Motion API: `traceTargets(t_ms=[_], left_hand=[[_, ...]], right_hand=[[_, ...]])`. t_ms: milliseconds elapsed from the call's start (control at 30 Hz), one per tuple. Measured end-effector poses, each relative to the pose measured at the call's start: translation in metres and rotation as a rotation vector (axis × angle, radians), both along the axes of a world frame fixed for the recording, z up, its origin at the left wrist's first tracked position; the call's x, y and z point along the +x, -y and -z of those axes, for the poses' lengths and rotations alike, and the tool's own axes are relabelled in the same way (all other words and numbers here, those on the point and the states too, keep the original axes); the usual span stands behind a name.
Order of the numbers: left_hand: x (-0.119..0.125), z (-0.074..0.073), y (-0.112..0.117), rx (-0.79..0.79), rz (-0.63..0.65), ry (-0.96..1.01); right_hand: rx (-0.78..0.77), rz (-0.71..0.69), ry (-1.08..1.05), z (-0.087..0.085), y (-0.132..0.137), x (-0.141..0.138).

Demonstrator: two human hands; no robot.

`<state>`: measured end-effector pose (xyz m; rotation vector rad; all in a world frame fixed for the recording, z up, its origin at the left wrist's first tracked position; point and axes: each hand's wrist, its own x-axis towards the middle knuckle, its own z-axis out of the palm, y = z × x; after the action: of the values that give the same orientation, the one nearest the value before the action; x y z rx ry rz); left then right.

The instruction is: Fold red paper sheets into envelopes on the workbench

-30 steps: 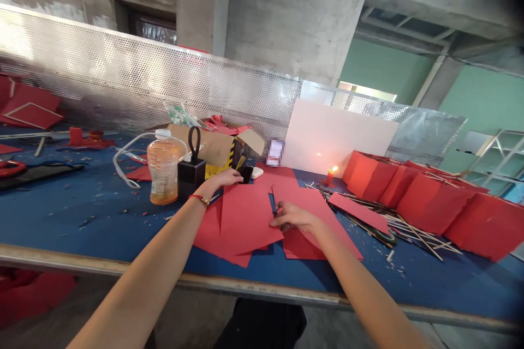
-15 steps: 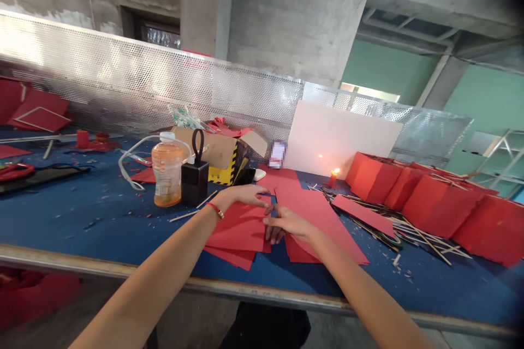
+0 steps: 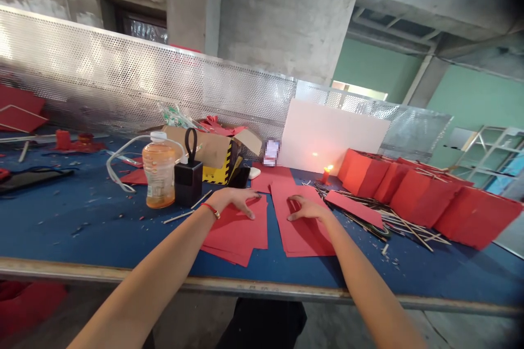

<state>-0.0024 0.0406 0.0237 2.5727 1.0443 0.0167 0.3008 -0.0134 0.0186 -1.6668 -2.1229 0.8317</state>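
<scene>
- Red sheets, left pile (image 3: 235,237), lower centre: left hand (image 3: 239,200) above, thumb and fingers spread; pressing flat should keep the edges square.
- Right pile (image 3: 301,242), just right of centre: right hand (image 3: 308,210) loosely curved, thumb and fingers apart; a light pinch should avoid creases.
- Counts: one bottle (image 3: 159,177), one black block (image 3: 188,184), two piles (sheets uncountable), one lit candle (image 3: 326,176).

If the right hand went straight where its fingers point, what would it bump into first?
Most likely the left hand, which is over the left pile of red paper, though hand heights are unclear.
</scene>
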Motion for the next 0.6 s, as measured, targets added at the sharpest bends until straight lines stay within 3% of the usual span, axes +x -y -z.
traceTargets(t_ms=[200, 400, 600], left_hand=[[0.005, -0.002, -0.001, 0.014, 0.021, 0.042], [0.012, 0.003, -0.002, -0.012, -0.045, 0.260], [0.014, 0.008, -0.004, 0.015, -0.182, 0.537]], right_hand=[[0.030, -0.049, 0.064, 0.003, -0.004, 0.000], [0.062, -0.053, 0.076, 0.007, -0.009, 0.004], [0.287, 0.103, 0.032, 0.018, -0.014, 0.004]])
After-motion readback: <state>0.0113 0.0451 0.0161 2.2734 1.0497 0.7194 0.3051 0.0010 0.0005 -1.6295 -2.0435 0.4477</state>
